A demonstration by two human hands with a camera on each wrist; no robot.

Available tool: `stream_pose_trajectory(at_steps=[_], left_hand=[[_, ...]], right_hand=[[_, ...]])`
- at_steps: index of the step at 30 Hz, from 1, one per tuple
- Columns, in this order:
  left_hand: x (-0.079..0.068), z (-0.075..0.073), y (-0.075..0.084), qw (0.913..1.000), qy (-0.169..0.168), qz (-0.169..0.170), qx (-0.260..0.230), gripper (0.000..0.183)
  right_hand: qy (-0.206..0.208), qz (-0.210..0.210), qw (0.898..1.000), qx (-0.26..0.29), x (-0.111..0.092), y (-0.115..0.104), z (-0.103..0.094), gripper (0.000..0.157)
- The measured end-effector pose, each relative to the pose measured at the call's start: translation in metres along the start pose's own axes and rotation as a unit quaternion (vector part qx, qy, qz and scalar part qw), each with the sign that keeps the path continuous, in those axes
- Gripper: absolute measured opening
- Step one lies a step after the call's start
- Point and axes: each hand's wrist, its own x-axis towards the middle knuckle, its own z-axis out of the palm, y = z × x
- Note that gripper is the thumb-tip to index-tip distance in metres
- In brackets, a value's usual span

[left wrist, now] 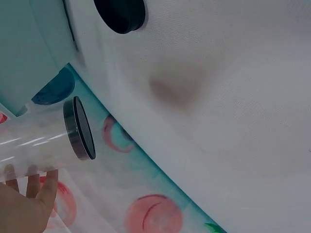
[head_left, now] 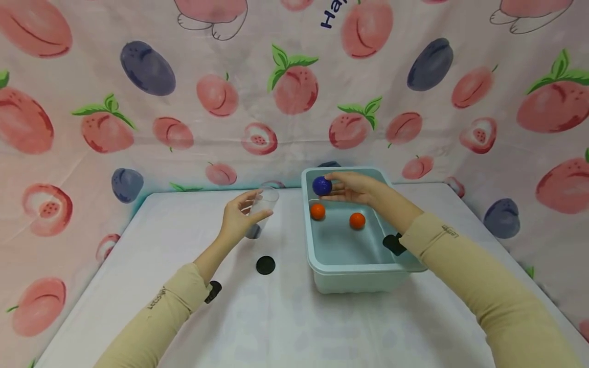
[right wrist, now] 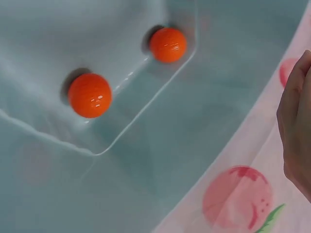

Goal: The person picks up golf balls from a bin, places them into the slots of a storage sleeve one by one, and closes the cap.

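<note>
My left hand [head_left: 235,217] grips a clear cylindrical container [head_left: 268,196] above the table, fingers and thumb around its side. It is tilted, and its lower end is black [left wrist: 80,128] in the left wrist view. A black round lid [head_left: 265,265] lies on the table below it. In the head view, my right hand [head_left: 353,187] holds a dark blue ball [head_left: 321,186] by its fingertips over the far left part of a pale blue tub [head_left: 363,268]. Two orange balls, one by the left wall [head_left: 317,211] and one nearer the middle [head_left: 357,221], lie inside the tub.
The tub stands on a white-covered table [head_left: 248,317], right of the container and lid. A fruit-print cloth [head_left: 257,92] hangs close behind the table's back edge and along its sides. Black wrist cameras sit at both cuffs.
</note>
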Motion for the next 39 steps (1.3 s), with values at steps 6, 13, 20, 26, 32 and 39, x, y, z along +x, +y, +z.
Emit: stream_pose_trajectory(at_steps=[6,13,20,26,32,39], left_hand=[[-0.001,0.004,0.008,0.9999,-0.006,0.000,0.015,0.058],[-0.002,0.012,0.020,0.9982,-0.015,0.027,0.052,0.060],[-0.002,0.016,0.025,0.9962,-0.030,0.038,0.073,0.058],[-0.004,0.016,0.028,0.9958,-0.037,0.028,0.079,0.059],[-0.006,0.013,0.029,0.9950,-0.040,0.035,0.084,0.059],[-0.001,0.015,0.031,0.9946,-0.048,0.043,0.082,0.057]], right_hand=[[-0.027,-0.014,1.000,0.004,-0.008,-0.004,0.007,0.057],[-0.034,-0.020,0.999,0.011,-0.014,-0.005,0.018,0.056],[-0.037,-0.030,0.999,0.016,-0.016,-0.003,0.029,0.053],[-0.029,-0.019,0.999,0.016,-0.010,0.000,0.040,0.052],[-0.026,-0.019,0.999,-0.004,-0.006,0.002,0.051,0.051],[-0.014,-0.021,0.999,-0.021,-0.006,0.001,0.052,0.050]])
